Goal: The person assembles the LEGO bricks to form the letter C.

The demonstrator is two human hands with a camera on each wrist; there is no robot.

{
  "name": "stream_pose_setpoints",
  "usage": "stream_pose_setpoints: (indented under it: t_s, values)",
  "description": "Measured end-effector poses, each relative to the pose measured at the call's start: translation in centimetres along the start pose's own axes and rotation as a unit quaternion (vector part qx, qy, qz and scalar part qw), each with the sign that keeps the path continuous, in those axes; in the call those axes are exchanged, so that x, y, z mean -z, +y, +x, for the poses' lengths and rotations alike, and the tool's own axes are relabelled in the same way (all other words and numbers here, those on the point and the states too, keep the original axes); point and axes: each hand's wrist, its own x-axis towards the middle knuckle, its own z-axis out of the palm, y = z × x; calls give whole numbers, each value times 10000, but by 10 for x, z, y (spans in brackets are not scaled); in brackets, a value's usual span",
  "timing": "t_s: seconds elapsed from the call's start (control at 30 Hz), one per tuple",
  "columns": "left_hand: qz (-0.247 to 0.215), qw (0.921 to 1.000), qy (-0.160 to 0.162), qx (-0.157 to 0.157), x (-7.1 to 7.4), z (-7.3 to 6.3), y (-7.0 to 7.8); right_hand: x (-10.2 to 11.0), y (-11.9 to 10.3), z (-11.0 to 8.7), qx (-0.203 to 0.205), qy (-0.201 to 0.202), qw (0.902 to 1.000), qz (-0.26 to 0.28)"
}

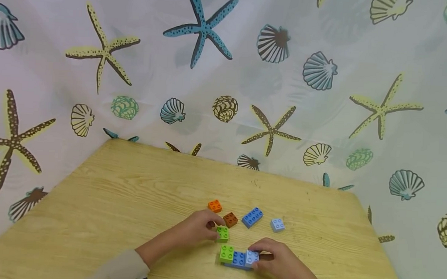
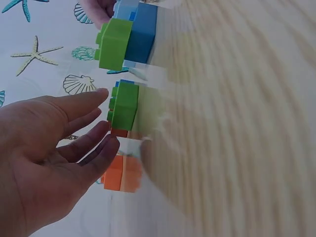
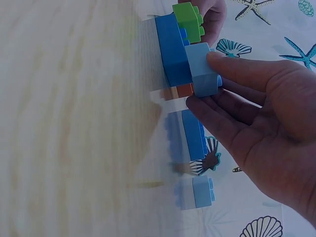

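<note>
Right hand (image 1: 283, 259) on brick (image 1: 252, 256), table edge (image 1: 376, 246) distant

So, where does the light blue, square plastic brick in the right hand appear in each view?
Head: the light blue brick is low, right of centre, at the right hand.
Left wrist: top edge, left of centre, partly hidden.
Right wrist: upper part, right of centre, pinched.
Shared landmark: the lime-green, square plastic brick on the long blue plastic brick.
</note>
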Motion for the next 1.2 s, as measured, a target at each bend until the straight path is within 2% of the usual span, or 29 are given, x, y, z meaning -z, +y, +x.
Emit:
stream_pose_setpoints:
  t_s: [0.2, 0.47, 0.67, 0.87, 1.2]
  values:
    - [382, 9992, -69, -53, -7, 7, -1, 0, -2, 1, -29, 11, 9998, -219]
    - [672, 9977, -93, 75, -11, 7, -2, -3, -4, 1, -161, -41, 9995, -286]
    - [591, 9982, -55, -10, -8, 4, -1, -2, -4, -1, -182, -87, 9997, -112]
    - [281, 9996, 23, -58, -2, -2, 0, -2, -5, -1, -260, -151, 9995, -50]
    - [24, 9999, 53, -95, 6, -14, 16, -2, -3, -1, -244, -163, 9996, 19]
